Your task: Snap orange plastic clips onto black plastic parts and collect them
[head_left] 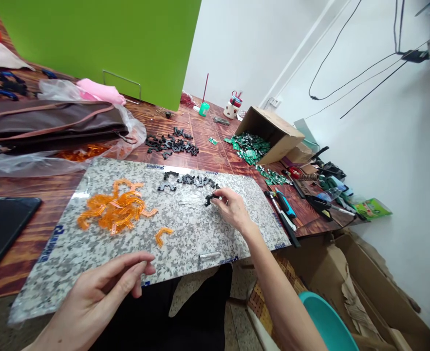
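My right hand (231, 208) pinches a small black curved plastic clip (210, 199) between thumb and fingertips, just above a speckled grey stone-pattern board (196, 229). Behind it lies a row of similar black clips (193, 180), with a greyish one (167, 187) at its left. My left hand (116, 282) hovers over the board's front edge, fingers loosely bent and nothing visible in them. Beyond it, a pile of translucent orange curved pieces (114, 209) covers the board's left part. One orange piece (162, 235) lies apart, nearer the middle.
More black clips (174, 145) lie on the wooden table behind the board. A tipped cardboard box (273, 131) spills green circuit boards (251, 146). A blue utility knife (285, 203) lies at the right, a brown bag (50, 122) and dark tablet (6, 229) at the left.
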The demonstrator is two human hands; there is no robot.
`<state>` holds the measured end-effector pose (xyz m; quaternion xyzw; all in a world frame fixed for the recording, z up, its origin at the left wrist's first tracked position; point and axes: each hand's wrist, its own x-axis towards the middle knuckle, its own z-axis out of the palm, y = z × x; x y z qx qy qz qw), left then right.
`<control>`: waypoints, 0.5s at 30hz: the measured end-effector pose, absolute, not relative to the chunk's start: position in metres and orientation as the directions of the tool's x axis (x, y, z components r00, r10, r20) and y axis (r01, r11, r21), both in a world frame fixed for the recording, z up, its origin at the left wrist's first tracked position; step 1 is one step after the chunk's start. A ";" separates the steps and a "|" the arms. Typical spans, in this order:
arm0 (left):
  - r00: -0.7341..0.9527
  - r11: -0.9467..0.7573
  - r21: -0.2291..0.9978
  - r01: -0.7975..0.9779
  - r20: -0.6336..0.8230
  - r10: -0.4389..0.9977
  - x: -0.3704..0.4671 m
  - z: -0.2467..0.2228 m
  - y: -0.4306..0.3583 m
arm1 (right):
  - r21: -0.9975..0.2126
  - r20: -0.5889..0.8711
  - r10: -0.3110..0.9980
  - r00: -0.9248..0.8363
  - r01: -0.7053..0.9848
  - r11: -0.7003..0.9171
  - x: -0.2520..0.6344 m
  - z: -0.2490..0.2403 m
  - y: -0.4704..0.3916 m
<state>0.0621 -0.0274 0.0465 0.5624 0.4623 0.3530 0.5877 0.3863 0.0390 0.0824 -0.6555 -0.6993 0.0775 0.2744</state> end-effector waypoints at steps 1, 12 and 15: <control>0.364 0.094 0.987 0.127 -0.135 0.922 0.065 0.050 -0.026 | -0.487 0.292 0.956 0.005 0.861 0.144 0.383 0.087 0.032; 0.622 0.114 0.982 0.150 -0.183 0.761 0.092 0.070 -0.011 | -0.495 0.260 0.762 -0.594 0.595 0.633 0.284 0.131 -0.044; 0.666 0.195 0.967 0.166 -0.256 0.701 0.093 0.071 -0.009 | -0.609 0.255 0.771 -0.584 0.522 0.597 0.287 0.125 -0.037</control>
